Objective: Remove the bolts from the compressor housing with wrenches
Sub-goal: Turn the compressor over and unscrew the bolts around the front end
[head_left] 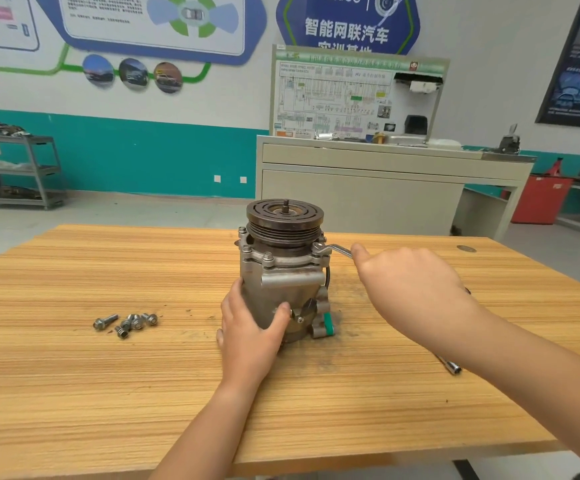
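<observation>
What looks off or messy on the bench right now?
Nothing damaged or askew. Dark grime specks mark the table right of the compressor base; removed bolts lie loose in a cluster to its left.

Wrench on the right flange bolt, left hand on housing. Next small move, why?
Probably swing the silver wrench with the right hand to loosen that bolt, left hand bracing the grey metal compressor housing. The wrench head sits on the bolt, other flange bolts look seated, and loose steel bolts lie on the wooden table.
</observation>
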`<state>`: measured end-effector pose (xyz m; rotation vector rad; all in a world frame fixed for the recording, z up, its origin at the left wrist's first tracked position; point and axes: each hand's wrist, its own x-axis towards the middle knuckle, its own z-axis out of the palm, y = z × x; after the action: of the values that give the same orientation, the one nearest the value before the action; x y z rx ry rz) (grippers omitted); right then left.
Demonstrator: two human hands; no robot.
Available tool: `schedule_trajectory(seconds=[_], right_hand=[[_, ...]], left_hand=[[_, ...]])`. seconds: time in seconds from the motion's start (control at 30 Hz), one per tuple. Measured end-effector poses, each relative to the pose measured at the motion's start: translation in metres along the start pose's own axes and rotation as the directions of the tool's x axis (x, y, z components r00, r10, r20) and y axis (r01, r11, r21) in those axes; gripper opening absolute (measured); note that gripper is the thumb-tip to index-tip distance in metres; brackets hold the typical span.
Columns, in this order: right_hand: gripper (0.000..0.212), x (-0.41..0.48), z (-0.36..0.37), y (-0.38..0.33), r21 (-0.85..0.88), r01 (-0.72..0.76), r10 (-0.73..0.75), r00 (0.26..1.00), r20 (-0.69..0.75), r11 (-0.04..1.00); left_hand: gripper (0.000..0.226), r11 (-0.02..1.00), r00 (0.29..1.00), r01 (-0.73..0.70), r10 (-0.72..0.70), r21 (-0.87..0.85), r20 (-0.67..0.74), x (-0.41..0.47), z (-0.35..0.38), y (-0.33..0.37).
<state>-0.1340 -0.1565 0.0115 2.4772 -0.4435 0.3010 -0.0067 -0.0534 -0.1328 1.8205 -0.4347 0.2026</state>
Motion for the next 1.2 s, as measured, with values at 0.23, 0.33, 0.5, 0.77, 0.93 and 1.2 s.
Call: schedule_trajectory(seconds=[0.23, 0.33, 0.5, 0.77, 0.93, 1.2], right_hand=[[0.061, 0.002, -0.01, -0.03, -0.115, 0.092, -0.067, 0.976, 0.208, 0.989], [0.059, 0.0, -0.01, -0.021, -0.102, 0.097, -0.075, 0.976, 0.205, 0.99], [0.062, 0.003, -0.004, -0.014, -0.115, 0.09, -0.076, 0.989, 0.123, 0.989], [0.04, 0.038, 0.03, 0.043, -0.064, 0.151, -0.158, 0.98, -0.121, 0.987], [0.03, 0.081, 0.062, 0.036, 0.024, 0.098, -0.093, 0.982, -0.165, 0.995], [0.032, 0.114, 0.087, 0.008, 0.305, 0.083, 0.015, 0.952, -0.306, 0.949]], left_hand=[[0.081, 1.0, 1.0, 0.001, -0.001, -0.008, -0.003, -0.002, 0.0, 0.0], [0.08, 1.0, 1.0, 0.002, -0.002, -0.011, -0.004, -0.001, 0.0, 0.0], [0.08, 1.0, 1.0, 0.008, -0.008, -0.016, -0.004, -0.001, 0.0, 0.001], [0.081, 1.0, 1.0, 0.006, -0.005, -0.028, 0.009, -0.001, -0.001, -0.001], [0.081, 1.0, 1.0, -0.001, 0.001, -0.028, 0.007, 0.0, -0.001, 0.0], [0.082, 0.999, 1.0, 0.001, -0.001, -0.036, 0.013, -0.001, -0.001, 0.0]])
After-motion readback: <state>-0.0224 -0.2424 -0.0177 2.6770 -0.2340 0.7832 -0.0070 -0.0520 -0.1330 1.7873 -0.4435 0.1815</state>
